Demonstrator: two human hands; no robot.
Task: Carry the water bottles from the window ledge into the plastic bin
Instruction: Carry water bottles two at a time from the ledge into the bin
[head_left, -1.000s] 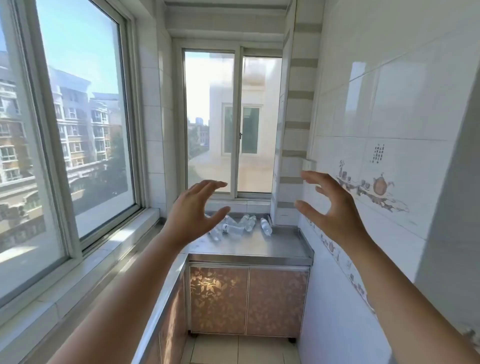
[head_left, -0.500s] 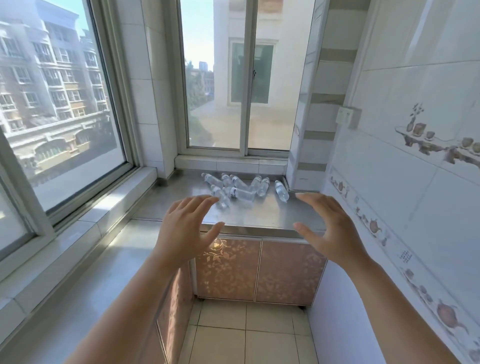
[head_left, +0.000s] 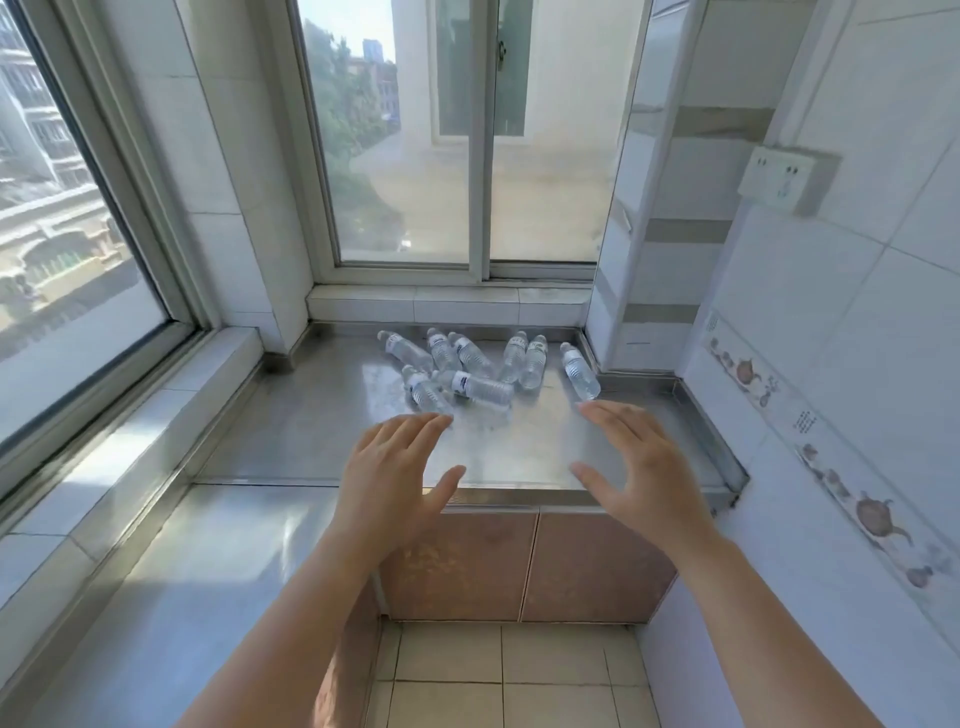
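Several small clear water bottles (head_left: 480, 387) with white labels lie on their sides in a loose pile at the back of a steel ledge (head_left: 311, 426) under the far window. One bottle (head_left: 581, 371) lies apart at the right of the pile. My left hand (head_left: 392, 486) hovers over the ledge's front, fingers spread, its fingertips just short of the nearest bottle (head_left: 423, 391). My right hand (head_left: 641, 475) is open too, fingers apart, held in front of the rightmost bottle. Neither hand holds anything. No plastic bin is in view.
A tiled sill (head_left: 124, 441) runs along the left window. A tiled wall with a socket (head_left: 782, 176) closes the right side, and a tiled pillar (head_left: 665, 234) stands at the back right. Brown cabinet doors (head_left: 524, 561) sit under the ledge, with tiled floor (head_left: 498, 675) below.
The view has come closer and tilted down, so the bottles look larger. Both open hands have moved forward over the ledge toward the pile.
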